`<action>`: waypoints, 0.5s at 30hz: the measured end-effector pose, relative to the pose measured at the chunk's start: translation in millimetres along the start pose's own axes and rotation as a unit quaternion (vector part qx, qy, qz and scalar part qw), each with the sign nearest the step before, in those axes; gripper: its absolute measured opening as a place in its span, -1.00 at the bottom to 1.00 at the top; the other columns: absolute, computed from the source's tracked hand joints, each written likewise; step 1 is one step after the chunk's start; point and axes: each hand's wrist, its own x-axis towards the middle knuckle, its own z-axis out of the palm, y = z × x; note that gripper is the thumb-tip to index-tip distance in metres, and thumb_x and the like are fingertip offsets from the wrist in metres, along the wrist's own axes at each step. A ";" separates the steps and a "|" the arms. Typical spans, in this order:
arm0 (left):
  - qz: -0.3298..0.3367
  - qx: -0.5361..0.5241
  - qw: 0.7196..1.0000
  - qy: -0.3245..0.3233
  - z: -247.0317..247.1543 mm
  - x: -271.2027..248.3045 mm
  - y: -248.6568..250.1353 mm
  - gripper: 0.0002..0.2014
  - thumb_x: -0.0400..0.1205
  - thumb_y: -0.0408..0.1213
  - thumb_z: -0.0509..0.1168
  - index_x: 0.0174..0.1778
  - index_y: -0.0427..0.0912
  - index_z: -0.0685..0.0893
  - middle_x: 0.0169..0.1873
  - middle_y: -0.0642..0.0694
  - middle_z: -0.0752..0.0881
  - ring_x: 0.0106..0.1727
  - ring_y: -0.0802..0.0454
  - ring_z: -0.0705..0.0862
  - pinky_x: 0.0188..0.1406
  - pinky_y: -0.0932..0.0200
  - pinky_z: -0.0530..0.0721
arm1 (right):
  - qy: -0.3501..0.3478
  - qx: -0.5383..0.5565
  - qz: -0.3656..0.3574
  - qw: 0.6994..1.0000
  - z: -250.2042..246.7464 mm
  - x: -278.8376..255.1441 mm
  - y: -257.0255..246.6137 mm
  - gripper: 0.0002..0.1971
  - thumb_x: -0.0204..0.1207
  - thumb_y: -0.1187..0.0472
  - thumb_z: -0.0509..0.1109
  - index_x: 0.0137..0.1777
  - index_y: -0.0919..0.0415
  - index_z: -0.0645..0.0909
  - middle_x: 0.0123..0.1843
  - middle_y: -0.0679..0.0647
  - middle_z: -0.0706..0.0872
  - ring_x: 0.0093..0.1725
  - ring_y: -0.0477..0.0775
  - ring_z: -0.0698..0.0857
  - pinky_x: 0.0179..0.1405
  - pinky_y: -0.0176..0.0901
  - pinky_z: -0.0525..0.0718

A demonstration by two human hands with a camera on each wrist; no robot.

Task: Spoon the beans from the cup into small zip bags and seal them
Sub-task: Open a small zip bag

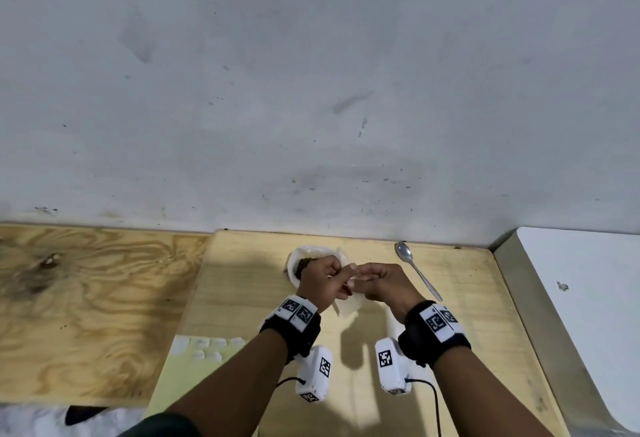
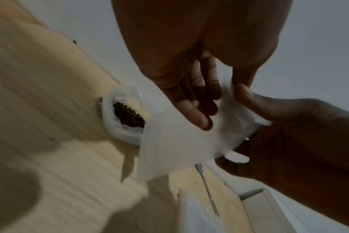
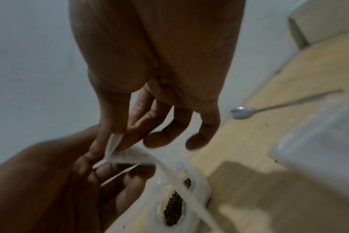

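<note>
Both hands meet above the table's middle and hold one small clear zip bag (image 1: 350, 305) by its top edge. My left hand (image 1: 336, 280) pinches the bag (image 2: 175, 145) between thumb and fingers (image 2: 199, 116). My right hand (image 1: 361, 279) pinches the bag's rim (image 3: 118, 154) between thumb and forefinger, its other fingers (image 3: 201, 138) spread loose. Just behind my left hand, by the wall, stands the white cup (image 1: 293, 265) of brown beans (image 2: 127, 116), also seen in the right wrist view (image 3: 172, 208). The metal spoon (image 1: 417, 270) lies on the table to the right, untouched.
Several small empty bags (image 1: 206, 349) lie on a yellow sheet (image 1: 166, 384) at the near left. A darker plywood board (image 1: 86, 298) adjoins on the left, a white surface (image 1: 588, 298) on the right. The wall (image 1: 311, 90) runs close behind the cup.
</note>
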 end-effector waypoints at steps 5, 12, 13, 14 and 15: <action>-0.029 0.020 0.998 -0.050 -1.9 2.9 3.9 -0.82 0.60 -0.38 0.38 -0.29 -0.37 0.61 -0.29 -0.40 0.78 -0.37 -0.20 0.79 -0.28 -0.02 0.79 | 0.000 0.026 0.044 0.999 -5.9 1.6 2.0 -0.91 0.42 0.37 0.56 -0.21 0.17 0.79 -0.27 0.06 0.79 -0.23 -0.02 0.72 -0.17 -0.11 0.61; -0.007 0.134 0.989 -0.054 12.6 0.5 13.7 -0.80 0.61 -0.41 0.26 -0.19 -0.53 0.62 -0.38 -0.29 0.76 -0.42 -0.08 0.75 -0.33 0.05 0.76 | 0.054 -0.057 0.005 0.997 -16.3 2.6 4.1 -0.86 0.45 0.42 0.47 -0.25 0.19 0.76 -0.26 0.12 0.78 -0.24 0.03 0.70 -0.19 -0.04 0.69; 0.002 0.154 0.987 -0.050 14.1 -0.2 16.0 -0.80 0.61 -0.40 0.24 -0.22 -0.51 0.61 -0.40 -0.32 0.75 -0.46 -0.08 0.74 -0.35 0.03 0.75 | 0.058 -0.095 -0.018 0.994 -16.8 2.8 4.5 -0.87 0.45 0.40 0.49 -0.26 0.19 0.76 -0.28 0.12 0.77 -0.27 0.02 0.69 -0.23 -0.11 0.67; 0.017 0.182 0.982 -0.050 15.7 -0.8 17.8 -0.79 0.60 -0.38 0.23 -0.26 -0.47 0.60 -0.42 -0.36 0.74 -0.49 -0.08 0.73 -0.39 0.02 0.73 | 0.068 -0.128 -0.040 0.989 -18.3 3.4 5.2 -0.86 0.45 0.40 0.50 -0.28 0.17 0.74 -0.31 0.12 0.76 -0.30 0.02 0.69 -0.27 -0.14 0.66; 0.033 0.215 0.974 -0.055 16.2 -1.0 18.1 -0.77 0.60 -0.34 0.22 -0.35 -0.38 0.58 -0.46 -0.35 0.73 -0.51 -0.11 0.74 -0.43 0.03 0.70 | 0.087 -0.155 -0.057 0.982 -19.8 5.4 6.5 -0.83 0.44 0.40 0.49 -0.31 0.14 0.73 -0.33 0.11 0.76 -0.33 0.03 0.69 -0.29 -0.11 0.67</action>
